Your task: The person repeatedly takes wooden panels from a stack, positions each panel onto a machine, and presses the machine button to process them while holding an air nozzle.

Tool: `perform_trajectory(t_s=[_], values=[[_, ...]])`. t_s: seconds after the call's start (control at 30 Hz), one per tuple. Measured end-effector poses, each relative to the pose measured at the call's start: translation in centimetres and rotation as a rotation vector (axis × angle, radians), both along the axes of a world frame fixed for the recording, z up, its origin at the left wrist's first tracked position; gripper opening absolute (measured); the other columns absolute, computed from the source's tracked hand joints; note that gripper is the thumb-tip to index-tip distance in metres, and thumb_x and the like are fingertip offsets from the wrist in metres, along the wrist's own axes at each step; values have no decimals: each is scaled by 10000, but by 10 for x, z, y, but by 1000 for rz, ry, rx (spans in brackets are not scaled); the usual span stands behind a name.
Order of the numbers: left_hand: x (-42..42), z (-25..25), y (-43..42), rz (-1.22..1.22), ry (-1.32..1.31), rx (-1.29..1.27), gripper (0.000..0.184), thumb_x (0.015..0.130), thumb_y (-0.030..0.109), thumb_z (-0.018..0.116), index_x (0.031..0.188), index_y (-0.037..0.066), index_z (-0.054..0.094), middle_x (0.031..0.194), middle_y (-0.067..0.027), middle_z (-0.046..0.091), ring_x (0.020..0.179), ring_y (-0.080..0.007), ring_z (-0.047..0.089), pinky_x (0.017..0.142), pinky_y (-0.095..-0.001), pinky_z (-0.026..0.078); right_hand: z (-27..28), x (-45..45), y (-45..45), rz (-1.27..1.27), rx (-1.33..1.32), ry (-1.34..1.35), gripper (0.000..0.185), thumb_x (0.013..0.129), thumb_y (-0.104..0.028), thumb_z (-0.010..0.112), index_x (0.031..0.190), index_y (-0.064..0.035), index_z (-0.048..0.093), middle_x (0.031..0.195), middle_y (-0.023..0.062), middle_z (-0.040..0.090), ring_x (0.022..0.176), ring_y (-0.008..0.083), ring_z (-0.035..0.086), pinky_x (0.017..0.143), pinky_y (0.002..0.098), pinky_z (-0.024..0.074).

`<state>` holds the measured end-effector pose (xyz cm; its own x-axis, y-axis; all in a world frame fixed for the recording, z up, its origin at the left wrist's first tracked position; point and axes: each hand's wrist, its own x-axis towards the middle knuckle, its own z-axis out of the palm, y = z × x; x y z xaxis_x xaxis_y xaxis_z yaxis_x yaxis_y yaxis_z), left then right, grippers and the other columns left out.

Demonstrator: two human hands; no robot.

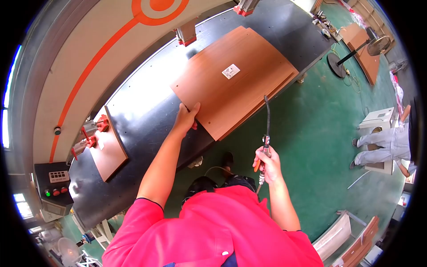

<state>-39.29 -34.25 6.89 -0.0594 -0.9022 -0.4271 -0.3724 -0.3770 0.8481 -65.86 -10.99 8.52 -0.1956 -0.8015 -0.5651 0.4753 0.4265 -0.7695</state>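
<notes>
A brown wood-grain panel [249,53] with a white label [231,71] lies on the black machine table, a second panel edge showing beneath it. My left hand [187,118] grips the panel's near-left edge, thumb on top and fingers curled at the side. In my right hand [269,162] is an air blow gun [267,140], fingers closed round its body. Its long dark nozzle points up toward the panel's front edge, apart from it. A hose runs down from the gun's lower end.
Red-tipped clamps [186,35] hang over the table [151,129]. At left, another panel [106,153] sits under red clamps, near a control box [55,187] with buttons. A standing fan [338,66] and a person [387,140] are off to the right on the green floor.
</notes>
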Motion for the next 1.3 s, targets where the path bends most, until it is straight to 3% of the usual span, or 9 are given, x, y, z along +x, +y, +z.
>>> perform_trajectory(t_s=[0.2, 0.27, 0.37, 0.57, 0.7, 0.8, 1.0, 1.17, 1.3], values=[[3, 20, -24, -289, -163, -38, 453, 952, 432, 651, 845, 2, 563, 596, -74, 541, 448, -148, 529, 367, -337, 379, -7, 5, -17, 46, 44, 10, 145, 934, -158, 665, 1007, -72, 574, 746, 33, 622, 565, 132, 636, 418, 182, 377], [5, 7, -27, -358, -429, -246, 579, 924, 528, 636, 636, 27, 606, 607, -157, 599, 522, -247, 596, 530, -465, 453, -9, 15, -20, 60, 39, -2, 180, 915, -142, 704, 1022, -67, 580, 736, 33, 624, 568, 125, 633, 421, 188, 366], [14, 44, 5, -287, -471, -132, 870, 826, 832, 461, 1169, 48, 622, 1119, -224, 689, 1094, -413, 648, 925, -500, 495, -1, 43, -22, 168, 2, 20, 146, 936, -126, 667, 1017, -69, 559, 728, 37, 607, 568, 125, 615, 440, 192, 380], [191, 27, 201, -75, -114, 72, 574, 1005, 593, 401, 1075, 58, 595, 1026, -228, 683, 1006, -418, 644, 899, -503, 482, 26, 198, -29, 680, 32, -116, 173, 970, -141, 608, 1084, -31, 540, 779, 119, 655, 702, 217, 654, 629, 299, 528], [328, -23, 425, 426, -385, 179, 547, 1015, 535, 396, 1233, 74, 593, 1047, -198, 655, 1008, -339, 664, 882, -448, 524, 25, 304, -24, 1156, 7, -168, 203, 973, -136, 610, 1123, -14, 551, 808, 145, 679, 742, 243, 663, 809, 405, 554], [442, 16, 582, 1585, 137, 195, 532, 962, 539, 500, 1155, 44, 540, 884, -130, 630, 617, -227, 613, 525, -378, 523, 32, 399, -2, 1332, 116, -337, 224, 955, -135, 630, 1135, -27, 554, 791, 127, 650, 751, 250, 652, 877, 488, 550], [696, 101, 880, 2649, -68, -621, 545, 948, 605, 549, 913, 64, 487, 669, -85, 557, 492, -211, 556, 428, -402, 507, 27, 586, 108, 1505, 205, -394, 237, 934, -116, 618, 1139, -21, 545, 838, 121, 618, 791, 267, 639, 802, 468, 556], [803, 146, 1069, 2879, -979, 306, 998, 816, 681, 667, 1354, -130, 444, 1270, -303, 594, 1139, -383, 627, 972, -451, 513, 64, 713, 207, 1730, 154, -156, 230, 931, -102, 619, 1123, 11, 562, 806, 132, 637, 718, 261, 657, 686, 366, 555], [830, 155, 1125, 2486, -440, 117, 836, 840, 648, 674, 1300, -42, 575, 1276, -208, 631, 1157, -343, 601, 1014, -487, 427, 75, 768, 245, 1804, 124, -94, 216, 932, -104, 612, 1107, 20, 582, 784, 136, 653, 703, 265, 667, 657, 363, 554]])
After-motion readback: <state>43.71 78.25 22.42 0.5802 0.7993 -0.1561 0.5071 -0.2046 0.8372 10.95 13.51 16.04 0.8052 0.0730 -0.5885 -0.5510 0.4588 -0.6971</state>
